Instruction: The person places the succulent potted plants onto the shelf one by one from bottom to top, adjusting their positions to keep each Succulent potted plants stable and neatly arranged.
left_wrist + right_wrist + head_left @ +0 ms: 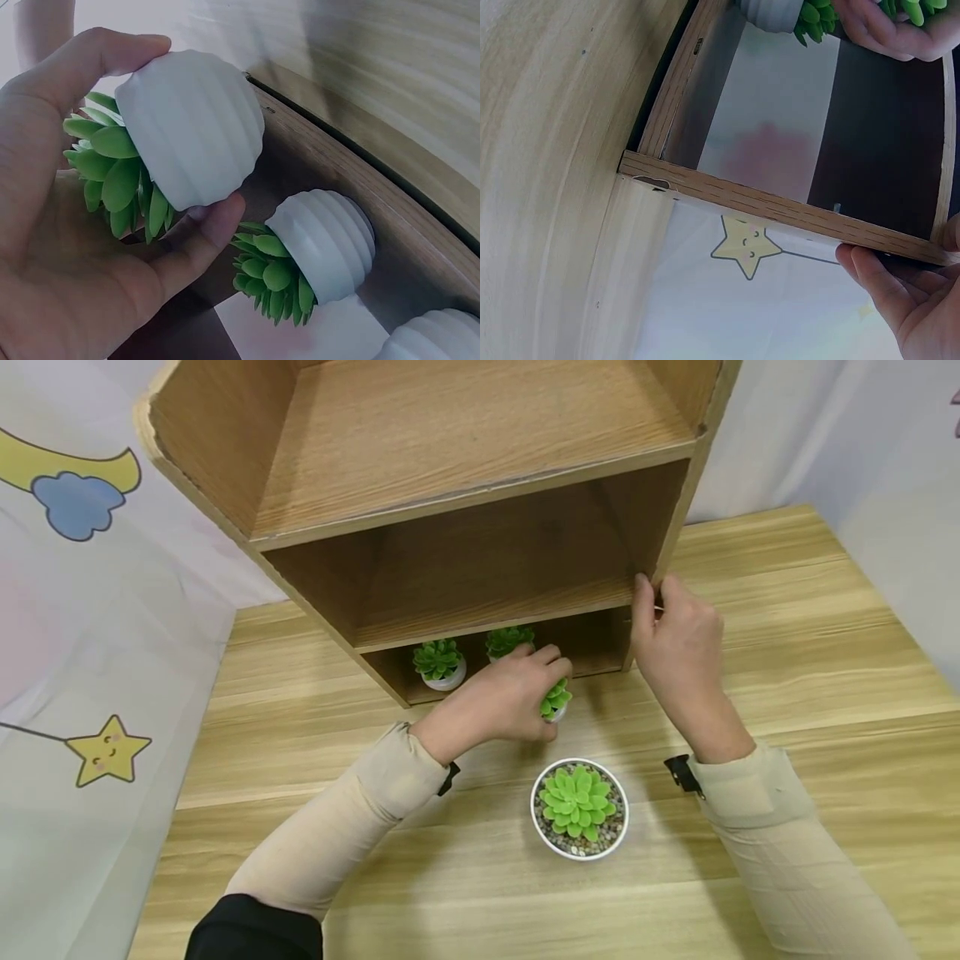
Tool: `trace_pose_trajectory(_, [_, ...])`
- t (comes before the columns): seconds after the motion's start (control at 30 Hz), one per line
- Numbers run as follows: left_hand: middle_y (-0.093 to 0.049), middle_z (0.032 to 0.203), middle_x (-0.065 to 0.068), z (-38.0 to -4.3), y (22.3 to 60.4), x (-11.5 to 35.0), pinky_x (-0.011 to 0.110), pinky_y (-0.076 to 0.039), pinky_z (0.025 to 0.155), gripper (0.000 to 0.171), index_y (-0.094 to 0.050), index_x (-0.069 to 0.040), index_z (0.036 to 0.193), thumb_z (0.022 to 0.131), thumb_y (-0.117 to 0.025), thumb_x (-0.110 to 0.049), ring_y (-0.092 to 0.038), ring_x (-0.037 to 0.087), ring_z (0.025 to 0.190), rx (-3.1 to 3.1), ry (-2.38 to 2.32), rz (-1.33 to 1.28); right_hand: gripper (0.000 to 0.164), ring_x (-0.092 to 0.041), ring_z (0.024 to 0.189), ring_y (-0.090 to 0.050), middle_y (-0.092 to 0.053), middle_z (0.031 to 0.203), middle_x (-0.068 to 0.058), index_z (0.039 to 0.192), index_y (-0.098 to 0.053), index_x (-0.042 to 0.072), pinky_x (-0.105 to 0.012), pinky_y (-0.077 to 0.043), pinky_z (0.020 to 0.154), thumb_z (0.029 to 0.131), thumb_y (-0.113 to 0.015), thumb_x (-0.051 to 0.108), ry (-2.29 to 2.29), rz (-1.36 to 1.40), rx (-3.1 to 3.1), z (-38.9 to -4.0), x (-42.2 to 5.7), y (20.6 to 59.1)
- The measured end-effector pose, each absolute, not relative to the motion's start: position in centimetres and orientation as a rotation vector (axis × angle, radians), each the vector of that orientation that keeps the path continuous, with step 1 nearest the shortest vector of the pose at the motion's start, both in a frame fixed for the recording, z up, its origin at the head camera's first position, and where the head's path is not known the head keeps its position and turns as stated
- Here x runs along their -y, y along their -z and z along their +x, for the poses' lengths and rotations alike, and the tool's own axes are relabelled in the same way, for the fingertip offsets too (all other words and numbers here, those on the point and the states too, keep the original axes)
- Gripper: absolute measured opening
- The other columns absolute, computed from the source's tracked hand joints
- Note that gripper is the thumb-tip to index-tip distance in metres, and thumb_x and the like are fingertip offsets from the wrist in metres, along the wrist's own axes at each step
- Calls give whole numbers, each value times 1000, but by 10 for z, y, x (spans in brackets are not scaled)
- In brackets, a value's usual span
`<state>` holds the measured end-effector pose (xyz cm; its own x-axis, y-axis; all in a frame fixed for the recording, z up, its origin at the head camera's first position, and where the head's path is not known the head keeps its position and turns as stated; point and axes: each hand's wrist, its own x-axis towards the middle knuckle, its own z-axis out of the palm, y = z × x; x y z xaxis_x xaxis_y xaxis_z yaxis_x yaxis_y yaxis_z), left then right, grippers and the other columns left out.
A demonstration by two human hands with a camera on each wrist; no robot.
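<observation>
My left hand (517, 693) grips a small potted succulent (556, 700) just in front of the shelf's bottom compartment. In the left wrist view its white ribbed pot (193, 129) sits between thumb and fingers, tilted in that view. Two more succulents in white pots stand inside the bottom compartment: one on the left (439, 664), and another (509, 642) partly hidden behind my left hand. My right hand (681, 647) pinches the right side panel of the wooden shelf (480, 489), near the middle board's height.
A larger succulent in a round white pot with pebbles (577, 810) stands on the wooden table (480, 885) between my forearms. The shelf's upper compartments rise above the hands. White curtains with a moon, cloud and star (112, 752) hang around the table.
</observation>
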<state>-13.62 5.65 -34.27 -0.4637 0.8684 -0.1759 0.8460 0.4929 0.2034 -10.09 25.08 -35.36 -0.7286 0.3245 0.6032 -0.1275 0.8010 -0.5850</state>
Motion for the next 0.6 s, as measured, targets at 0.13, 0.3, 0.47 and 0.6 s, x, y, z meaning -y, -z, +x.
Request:
trace_pose_trajectory(0.13, [-41, 98, -2, -138, 344, -59, 29, -41, 64, 54, -51, -15, 109, 65, -76, -36, -42, 19, 84, -2484, -141, 1458, 39, -35, 67, -64, -63, 70, -21, 71, -55, -2, -45, -51, 56, 96, -44, 25, -805, -141, 2261, -101, -251, 353])
trace_pose_trajectory(0.3, [-42, 98, -2, -140, 345, -61, 30, -41, 66, 54, -51, -15, 109, 66, -75, -36, -42, 18, 83, -2486, -140, 1467, 39, -34, 67, -64, -63, 71, -21, 73, -56, -3, -45, -51, 55, 96, -43, 25, -802, -135, 2253, -101, -250, 353])
trace_pose_trajectory(0.47, [-44, 102, -1, -141, 345, -64, 30, -41, 68, 54, -52, -14, 111, 66, -75, -37, -43, 19, 85, -2490, -134, 1466, 38, -34, 65, -64, -63, 70, -21, 72, -56, -3, -45, -50, 53, 96, -44, 24, -787, -128, 2239, -101, -250, 353])
trace_pose_trajectory(0.6, [-45, 106, 0, -141, 345, -65, 30, -41, 69, 56, -51, -15, 113, 67, -74, -38, -44, 19, 87, -2486, -106, 1451, 38, -33, 64, -64, -63, 69, -21, 70, -55, -2, -45, -50, 53, 96, -44, 24, -778, -130, 2234, -101, -251, 354])
